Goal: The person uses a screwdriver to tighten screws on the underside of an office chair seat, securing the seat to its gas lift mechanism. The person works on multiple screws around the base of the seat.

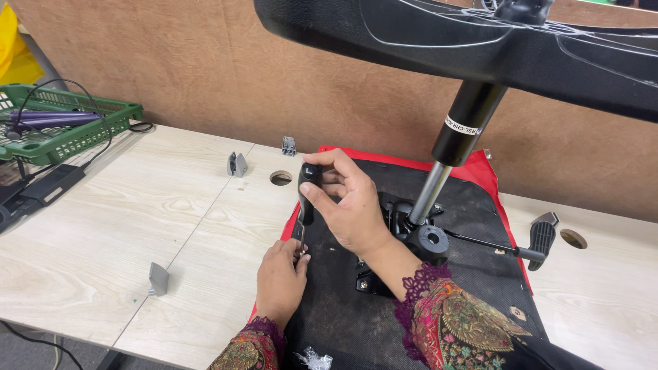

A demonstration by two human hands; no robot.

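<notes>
Fingers, right hand: curled tight around the black handle of a screwdriver, thumb along its side, the top of the handle capped by the fingertips.
Fingers, left hand: pinched narrow at the lower end of the screwdriver, steadying its metal shaft just where it meets the upturned chair seat; whether a screw sits under the tip cannot be told, since the fingers hide it.
Step in hand: by the look of it, a fastener is being driven or loosened at the seat's left edge, with one hand turning and the other guiding.
Next move calls for: as a judgement, keeping the tool upright and pressed down while the handle is twisted, the lower fingers holding the tip in line.
Screwdriver, looks: short, chunky black grip, thin bright shaft, standing nearly vertical.
Chair seat, looks: lies underside up on the pale wooden surface, black fabric with a red border, a black metal mechanism bolted at its middle.
Gas lift: black cylinder with silver rod rising from the mechanism to the black star base overhead.
Lever: black paddle-ended rod sticking out to the right.
Nearby: small grey brackets on the surface, green crate far left.
</notes>
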